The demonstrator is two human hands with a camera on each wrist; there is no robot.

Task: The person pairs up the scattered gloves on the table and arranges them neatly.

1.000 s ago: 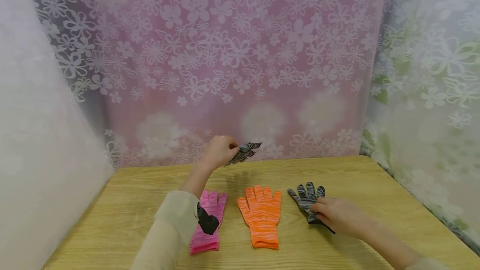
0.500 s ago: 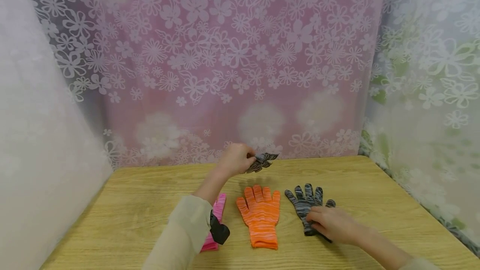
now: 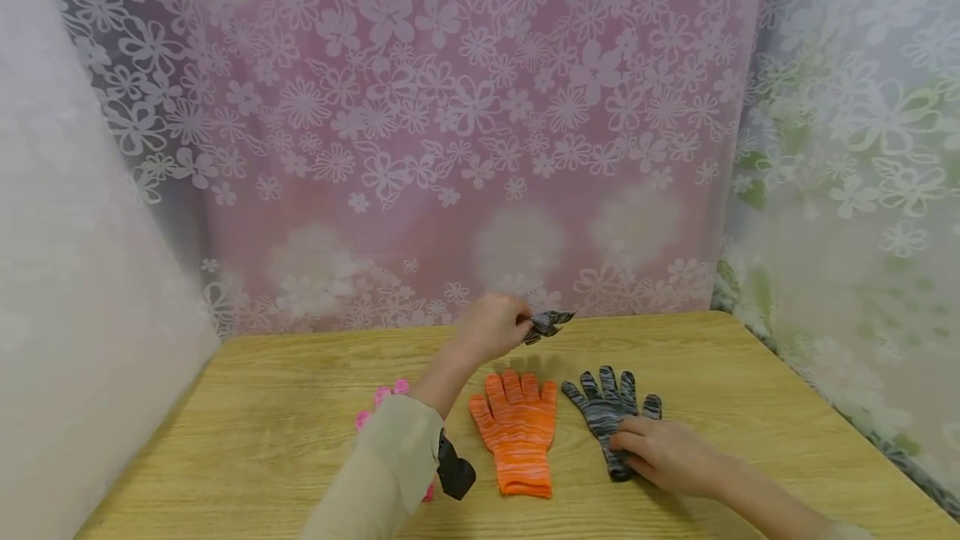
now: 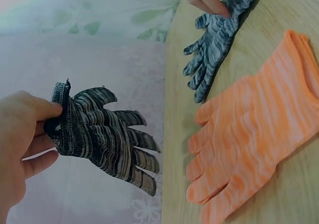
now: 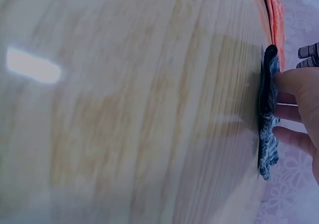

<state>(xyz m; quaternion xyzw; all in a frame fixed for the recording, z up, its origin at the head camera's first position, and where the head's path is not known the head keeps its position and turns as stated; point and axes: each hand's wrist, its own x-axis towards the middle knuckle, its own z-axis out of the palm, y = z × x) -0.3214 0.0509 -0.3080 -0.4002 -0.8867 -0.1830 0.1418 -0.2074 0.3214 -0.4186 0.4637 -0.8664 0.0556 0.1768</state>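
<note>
Dark striped glove [image 4: 109, 134] is pinched at cuff by fingers of left hand [image 3: 491, 326], raised above surface [image 3: 262, 407], toward one o'clock from orange glove [image 3: 519, 440]. Grey-black glove [image 3: 602, 415], at three o'clock on surface, is touched near cuff by right hand [image 3: 667, 452]; whether pinched cannot be told. Pink glove [image 3: 382, 397], at nine o'clock, is partly hidden by left sleeve [image 3: 375, 465].

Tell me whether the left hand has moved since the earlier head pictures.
Yes, the left hand has moved right, from left of the orange glove to above its fingers in the head view.
</note>
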